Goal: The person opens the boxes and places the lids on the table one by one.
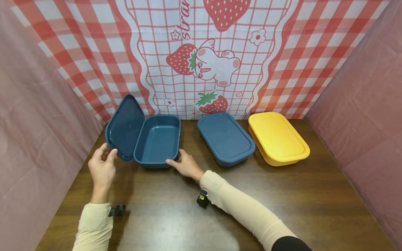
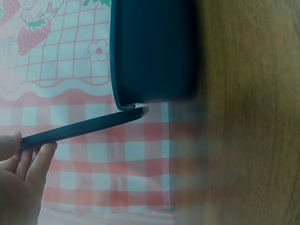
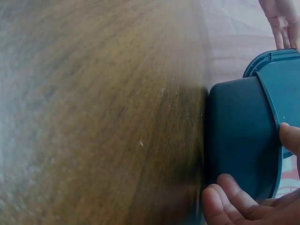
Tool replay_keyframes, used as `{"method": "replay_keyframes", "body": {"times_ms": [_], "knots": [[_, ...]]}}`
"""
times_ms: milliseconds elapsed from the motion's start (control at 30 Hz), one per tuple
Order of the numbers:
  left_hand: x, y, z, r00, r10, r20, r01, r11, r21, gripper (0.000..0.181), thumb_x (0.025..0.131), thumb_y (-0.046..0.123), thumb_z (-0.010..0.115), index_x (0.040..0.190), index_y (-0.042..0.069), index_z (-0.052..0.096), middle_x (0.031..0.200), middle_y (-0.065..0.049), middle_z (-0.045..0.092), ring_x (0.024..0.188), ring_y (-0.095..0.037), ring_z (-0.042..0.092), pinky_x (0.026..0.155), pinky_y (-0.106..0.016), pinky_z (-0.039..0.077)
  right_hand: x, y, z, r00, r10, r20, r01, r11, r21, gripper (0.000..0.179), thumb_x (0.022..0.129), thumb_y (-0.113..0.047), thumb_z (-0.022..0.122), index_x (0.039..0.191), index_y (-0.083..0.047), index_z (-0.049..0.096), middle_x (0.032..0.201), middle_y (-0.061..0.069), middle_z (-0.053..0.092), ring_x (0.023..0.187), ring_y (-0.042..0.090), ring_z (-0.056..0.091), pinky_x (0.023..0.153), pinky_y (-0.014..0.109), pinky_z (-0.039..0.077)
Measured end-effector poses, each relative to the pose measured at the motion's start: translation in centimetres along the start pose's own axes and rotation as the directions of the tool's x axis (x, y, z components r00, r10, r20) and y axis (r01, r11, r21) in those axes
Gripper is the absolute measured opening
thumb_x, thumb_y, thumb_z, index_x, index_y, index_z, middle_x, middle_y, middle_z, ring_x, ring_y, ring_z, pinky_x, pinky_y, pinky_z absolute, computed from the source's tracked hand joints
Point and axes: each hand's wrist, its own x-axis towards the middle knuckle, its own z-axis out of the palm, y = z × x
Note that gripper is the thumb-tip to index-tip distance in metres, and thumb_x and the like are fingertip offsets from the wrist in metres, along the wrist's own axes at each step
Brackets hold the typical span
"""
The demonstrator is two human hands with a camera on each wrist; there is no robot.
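Note:
A dark blue food container sits on the table with nothing inside it. Its matching lid stands tilted up along the container's left side. My left hand pinches the lid's outer edge between thumb and fingers, which the left wrist view shows from the side. At the container's near right corner, my right hand grips the wall, thumb on the rim and fingers against the outside. The right wrist view shows that thumb at the rim.
A second blue container, lid on, stands to the right of the first. Further right is a lidded yellow container. Behind them hangs a strawberry-print cloth, with pink curtains at both sides of the wooden table.

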Motion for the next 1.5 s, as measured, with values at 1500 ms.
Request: {"method": "replay_keyframes", "body": {"times_ms": [1500], "knots": [[-0.7,-2.6,0.2,0.977,-0.183,0.109,0.191,0.979,-0.074,0.031,0.088,-0.011,0.061,0.118,-0.017,0.061,0.077,0.030,0.056,0.064,0.014,0.057,0.063,-0.005,0.050,0.2,0.2,0.2,1.000,0.008,0.024,-0.009,0.999,0.052,0.074,0.091,-0.041,0.065,0.144,0.002,0.038,0.089,0.013,0.068,0.073,0.014,0.058,0.063,0.024,0.047]]}}
